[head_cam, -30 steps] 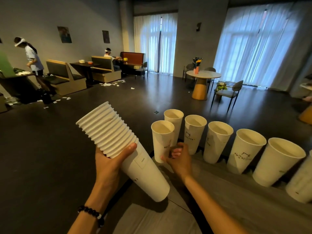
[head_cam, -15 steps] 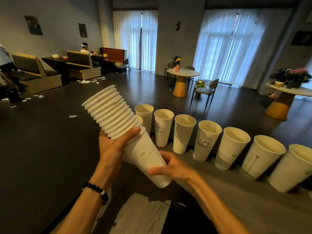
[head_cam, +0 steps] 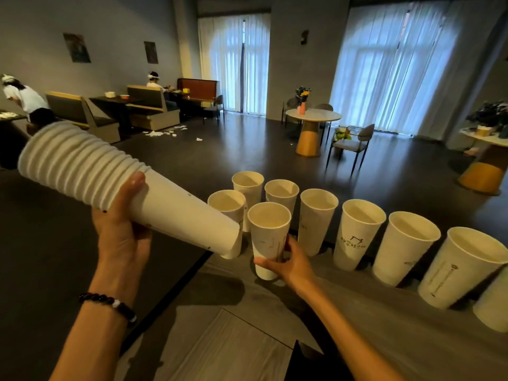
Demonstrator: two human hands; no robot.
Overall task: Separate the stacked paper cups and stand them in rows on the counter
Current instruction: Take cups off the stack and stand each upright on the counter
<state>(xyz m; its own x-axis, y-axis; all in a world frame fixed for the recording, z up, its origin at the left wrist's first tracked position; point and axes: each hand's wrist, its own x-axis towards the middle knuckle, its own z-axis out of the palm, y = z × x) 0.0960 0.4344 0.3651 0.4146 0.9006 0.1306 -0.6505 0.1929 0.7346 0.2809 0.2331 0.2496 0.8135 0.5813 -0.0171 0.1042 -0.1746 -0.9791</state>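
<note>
My left hand (head_cam: pixel 121 232) grips a long stack of white paper cups (head_cam: pixel 115 182), held nearly level above the counter's left end, rims pointing left. My right hand (head_cam: pixel 288 264) holds a single upright cup (head_cam: pixel 268 237) by its lower part, at or just above the grey counter (head_cam: pixel 357 325). Behind it, several separated cups stand in a row (head_cam: pixel 406 246) along the counter's far edge, running to the right. One more cup (head_cam: pixel 226 204) stands in front of that row at the left end, partly hidden by the stack.
The counter's left edge (head_cam: pixel 189 273) drops to a dark floor. Beyond it are a round table with chairs (head_cam: pixel 312 127), booth seating (head_cam: pixel 148 108) and two people at the far left. Scraps of paper litter the floor.
My right hand has drawn one cup off the bottom of the stack and brought it upright near the standing cups. The left hand has tilted the stack flatter, rims to the left.
</note>
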